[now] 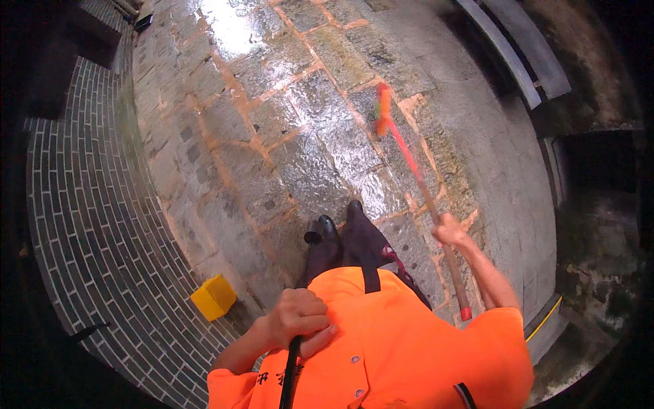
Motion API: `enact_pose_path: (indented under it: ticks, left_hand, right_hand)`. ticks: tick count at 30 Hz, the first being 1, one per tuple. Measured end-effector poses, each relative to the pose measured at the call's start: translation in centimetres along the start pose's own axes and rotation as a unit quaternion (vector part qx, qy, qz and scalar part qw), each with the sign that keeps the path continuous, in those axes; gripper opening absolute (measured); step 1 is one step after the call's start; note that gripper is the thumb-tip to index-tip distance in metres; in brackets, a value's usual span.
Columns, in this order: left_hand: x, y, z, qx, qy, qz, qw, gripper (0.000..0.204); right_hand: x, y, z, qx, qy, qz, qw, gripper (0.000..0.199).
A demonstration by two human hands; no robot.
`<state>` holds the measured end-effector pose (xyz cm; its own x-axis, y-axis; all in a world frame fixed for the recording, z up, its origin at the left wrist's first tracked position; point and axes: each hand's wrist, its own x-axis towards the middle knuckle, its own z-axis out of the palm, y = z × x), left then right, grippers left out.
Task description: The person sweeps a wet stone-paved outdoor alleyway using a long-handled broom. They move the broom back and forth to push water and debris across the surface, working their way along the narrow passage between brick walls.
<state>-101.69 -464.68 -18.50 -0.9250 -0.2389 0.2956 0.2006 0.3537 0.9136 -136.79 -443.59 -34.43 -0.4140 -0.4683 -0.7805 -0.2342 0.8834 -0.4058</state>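
My right hand is wrapped round the handle of a long broom. The handle is red toward the far end and brownish below, with a red cap at its near end. Its narrow orange-red head lies over the wet paving ahead and to the right. Close to my belly, my left hand is closed round a slim black rod, which runs out at the lower edge. Whatever that rod leads to is hidden.
Wet stone paving stretches ahead. Along the left runs a grey brick wall, with a yellow box-like object near its foot. My dark shoes stand on the paving. At the right are a stone ledge and dark wall openings.
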Motion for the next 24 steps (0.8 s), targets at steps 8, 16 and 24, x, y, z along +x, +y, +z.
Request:
enact_pose_path:
  ticks: [8, 16, 24]
  left_hand:
    - [5.8, -1.3, -1.5, -0.003, -0.029, -0.025, 0.999, 0.029]
    - [12.7, -2.7, -2.8, 0.033, 0.007, -0.048, 0.998, 0.024]
    - [19.5, -4.3, -2.5, 0.008, -0.037, -0.005, 0.999, 0.022]
  right_hand:
    - [10.2, -10.5, 8.6, 0.185, -0.2, -0.035, 0.962, 0.011]
    - [17.2, -10.3, 3.7, 0.379, -0.228, -0.102, 0.891, 0.026]
    - [15.7, 4.3, -14.0, 0.293, 0.049, 0.102, 0.949, 0.017]
